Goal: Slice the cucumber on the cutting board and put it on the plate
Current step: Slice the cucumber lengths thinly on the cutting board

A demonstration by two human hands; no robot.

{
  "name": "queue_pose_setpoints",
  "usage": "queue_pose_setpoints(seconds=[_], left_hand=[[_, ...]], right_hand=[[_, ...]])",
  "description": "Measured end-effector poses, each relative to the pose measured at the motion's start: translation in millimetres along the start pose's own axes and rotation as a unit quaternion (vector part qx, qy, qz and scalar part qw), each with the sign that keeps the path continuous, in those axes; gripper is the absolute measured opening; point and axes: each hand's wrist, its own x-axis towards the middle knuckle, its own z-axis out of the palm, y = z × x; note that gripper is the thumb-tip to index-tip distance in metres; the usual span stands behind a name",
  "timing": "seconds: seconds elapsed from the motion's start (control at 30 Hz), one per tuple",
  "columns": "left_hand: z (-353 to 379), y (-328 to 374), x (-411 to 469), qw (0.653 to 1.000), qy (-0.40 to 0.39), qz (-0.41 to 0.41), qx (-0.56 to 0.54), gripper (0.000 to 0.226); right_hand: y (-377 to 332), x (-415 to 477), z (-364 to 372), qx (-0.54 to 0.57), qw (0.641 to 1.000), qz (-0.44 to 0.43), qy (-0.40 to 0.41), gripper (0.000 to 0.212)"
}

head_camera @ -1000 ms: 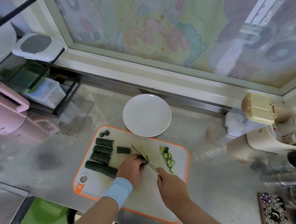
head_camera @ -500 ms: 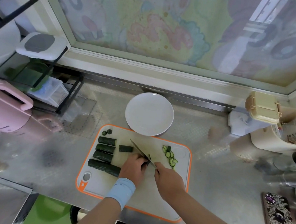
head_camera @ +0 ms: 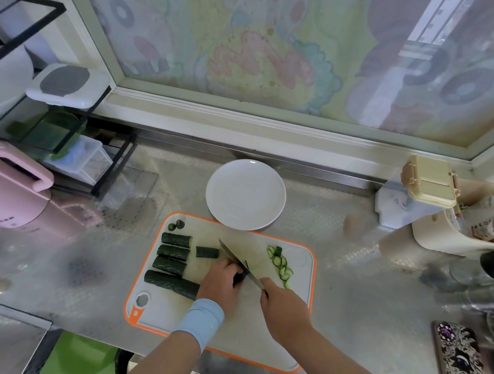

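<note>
A metal table [head_camera: 351,289] is carrying an orange-rimmed cutting board [head_camera: 254,340], with a white plate [head_camera: 245,194] at its far edge. Mid-board, the right hand [head_camera: 284,309] is gripping a knife [head_camera: 233,257] while the left hand [head_camera: 220,284] is curling over a cucumber piece [head_camera: 239,276]; slices [head_camera: 280,263] are lying to the right

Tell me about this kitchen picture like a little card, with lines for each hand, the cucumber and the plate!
Left hand: holds down a cucumber piece on the cutting board
Right hand: grips the knife, blade angled over that piece
Slices: small pile on the board's right side
Chunks: several dark green lengths lined up on the board's left side
Stubs: two cut-off ends at the board's far left corner
Plate: white, just beyond the board, no cucumber on it yet
</note>
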Motion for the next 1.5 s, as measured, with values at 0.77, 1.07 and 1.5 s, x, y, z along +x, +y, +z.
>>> queue_pose_setpoints(seconds=[0.77,1.07,1.5], left_hand=[[7.8,-1.1,-8.6,0.999,0.013,0.045,0.007,0.021],[4.3,-0.5,-6.0,0.997,0.018,0.066,0.023,0.02],[1.6,-0.1,-5.9,0.997,0.011,0.067,0.026,0.019]], right_hand=[[1.1,-10.4,-5.1,-0.032,0.999,-0.001,0.003,0.032],[-1.5,-25.7,-4.1,-0.039,0.999,0.008,0.001,0.035],[-6.6,-35.6,3.7,-0.033,0.999,0.034,-0.004,0.032]])
